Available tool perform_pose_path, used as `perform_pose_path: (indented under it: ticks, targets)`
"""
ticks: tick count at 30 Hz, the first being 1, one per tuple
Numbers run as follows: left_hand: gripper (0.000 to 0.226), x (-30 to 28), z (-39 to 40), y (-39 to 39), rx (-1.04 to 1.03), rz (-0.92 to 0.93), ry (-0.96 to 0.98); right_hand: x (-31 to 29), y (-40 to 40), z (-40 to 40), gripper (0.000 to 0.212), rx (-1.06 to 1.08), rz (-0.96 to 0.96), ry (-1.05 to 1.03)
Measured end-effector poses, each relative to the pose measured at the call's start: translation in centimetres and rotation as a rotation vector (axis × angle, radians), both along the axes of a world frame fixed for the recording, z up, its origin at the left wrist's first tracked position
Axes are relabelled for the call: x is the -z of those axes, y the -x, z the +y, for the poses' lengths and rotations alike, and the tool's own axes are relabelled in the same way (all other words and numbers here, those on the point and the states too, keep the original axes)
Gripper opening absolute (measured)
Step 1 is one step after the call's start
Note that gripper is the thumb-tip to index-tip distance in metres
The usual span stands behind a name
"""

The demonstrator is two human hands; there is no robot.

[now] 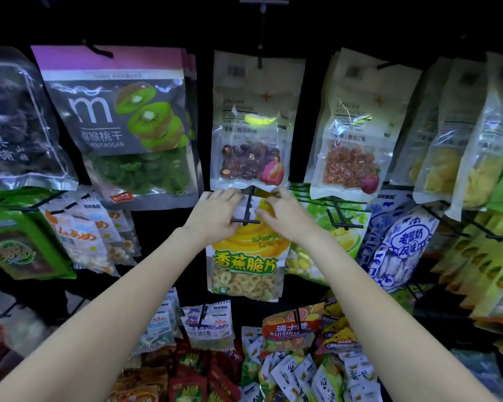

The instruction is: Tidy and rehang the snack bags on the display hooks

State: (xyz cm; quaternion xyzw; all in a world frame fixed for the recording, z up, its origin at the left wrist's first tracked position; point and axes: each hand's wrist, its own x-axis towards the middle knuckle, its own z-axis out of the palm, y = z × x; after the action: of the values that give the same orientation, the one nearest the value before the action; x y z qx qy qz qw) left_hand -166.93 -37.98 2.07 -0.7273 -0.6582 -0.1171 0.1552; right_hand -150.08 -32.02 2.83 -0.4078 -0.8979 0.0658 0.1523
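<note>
A yellow banana chip bag (pixel 246 265) hangs in the middle of the display, its clear window showing pale chips. Both hands grip its top edge at a black T-ended display hook (pixel 249 211). My left hand (pixel 215 214) pinches the top left corner, and my right hand (pixel 282 213) pinches the top right corner. The hook's crossbar lies in front of the bag's white header, between my two hands. I cannot tell whether the hook passes through the bag's hole.
Above hang a kiwi bag (pixel 128 126), a dried dark fruit bag (pixel 250 132) and an orange fruit bag (pixel 357 132). A blue and white bag (pixel 401 245) hangs to the right. Loose packets (pixel 288 369) pile up below. Other black hooks (pixel 341 216) stick out nearby.
</note>
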Motion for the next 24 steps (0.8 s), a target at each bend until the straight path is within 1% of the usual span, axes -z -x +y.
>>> perform_pose_path:
  ticks: [5, 11, 14, 17, 18, 22, 24]
  targets:
    - [0.058, -0.3, 0.7, -0.3, -0.074, 0.053, 0.076, -0.5, 0.3, 0.8, 0.053, 0.021, -0.037, 0.032]
    - [0.063, -0.2, 1.0, -1.0, -0.151, 0.035, 0.116, -0.8, 0.8, 1.1, 0.054, 0.058, -0.044, 0.048]
    - [0.060, 0.4, 0.5, -0.5, -0.093, -0.011, 0.042, -0.3, 0.3, 0.4, 0.053, 0.053, -0.017, -0.058]
    - [0.059, 1.2, -1.1, 0.0, -0.015, -0.037, -0.023, 0.9, -0.8, -0.6, 0.053, -0.022, -0.025, -0.194]
    - [0.059, 1.7, -1.5, 0.3, -0.004, -0.041, -0.047, 1.4, -1.0, -0.9, 0.054, -0.045, -0.046, -0.207]
    - [0.061, 2.4, -2.5, 0.9, 0.024, -0.062, -0.020, 2.2, -1.6, -1.4, 0.059, -0.042, -0.132, -0.176]
    - [0.059, 1.8, -2.6, 0.9, 0.054, -0.105, -0.038, 1.6, -1.8, -1.6, 0.058, -0.052, -0.093, -0.169]
